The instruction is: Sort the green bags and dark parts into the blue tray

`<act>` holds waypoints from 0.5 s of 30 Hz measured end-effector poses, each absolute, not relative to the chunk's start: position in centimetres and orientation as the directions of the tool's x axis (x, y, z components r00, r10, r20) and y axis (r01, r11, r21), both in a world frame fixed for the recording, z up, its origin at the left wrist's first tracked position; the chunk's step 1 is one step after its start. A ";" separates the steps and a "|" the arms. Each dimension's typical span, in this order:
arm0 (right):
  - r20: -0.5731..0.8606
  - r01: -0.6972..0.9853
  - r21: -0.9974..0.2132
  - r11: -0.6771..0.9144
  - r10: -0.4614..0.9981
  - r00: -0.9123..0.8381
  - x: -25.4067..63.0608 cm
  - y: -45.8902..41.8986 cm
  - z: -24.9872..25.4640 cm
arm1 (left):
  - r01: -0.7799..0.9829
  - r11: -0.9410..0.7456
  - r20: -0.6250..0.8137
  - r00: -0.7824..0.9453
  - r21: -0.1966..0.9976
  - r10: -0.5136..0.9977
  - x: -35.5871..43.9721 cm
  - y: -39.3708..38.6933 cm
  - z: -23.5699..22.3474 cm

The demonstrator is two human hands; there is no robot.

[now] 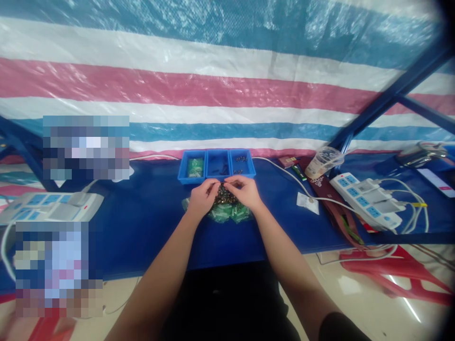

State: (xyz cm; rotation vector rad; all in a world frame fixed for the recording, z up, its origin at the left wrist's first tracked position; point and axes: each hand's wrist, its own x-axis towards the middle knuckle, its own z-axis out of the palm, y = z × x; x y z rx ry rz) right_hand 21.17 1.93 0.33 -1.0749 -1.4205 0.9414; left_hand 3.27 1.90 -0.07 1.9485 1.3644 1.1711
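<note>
Over a heap of small brass-and-dark metal parts (223, 195), my left hand (204, 196) and my right hand (245, 190) nearly meet, fingertips pinched. Whatever sits between the fingers is too small to make out. Green-tinted clear plastic packets (223, 213) lie under and in front of the heap. Just beyond my hands stands a blue three-section tray (182, 174). Its left section holds a green packet (195, 166), the middle one a few dark pieces (222, 169), and the right one several small metal parts (241, 159).
White power strips lie left (85, 208) and right (366, 201) on the blue table (142, 237), their cables trailing. A clear plastic cup (322, 162) stands on a maroon bag (327, 199). A small white packet (307, 202) lies nearby. Striped sheeting (227, 90) hangs behind.
</note>
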 end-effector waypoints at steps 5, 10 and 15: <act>0.262 0.120 -0.958 0.260 0.965 0.000 21.3 1.9 0.4 | 0.512 -0.428 0.426 0.129 0.745 0.895 3.3 2.0 -0.3; 0.268 0.120 -0.956 0.269 0.963 -0.021 21.2 2.0 0.3 | 0.536 -0.428 0.429 0.131 0.728 0.894 3.2 2.2 -0.5; 0.283 0.108 -0.953 0.284 0.959 -0.029 21.1 2.0 0.3 | 0.545 -0.406 0.406 0.128 0.733 0.905 3.2 2.1 -0.4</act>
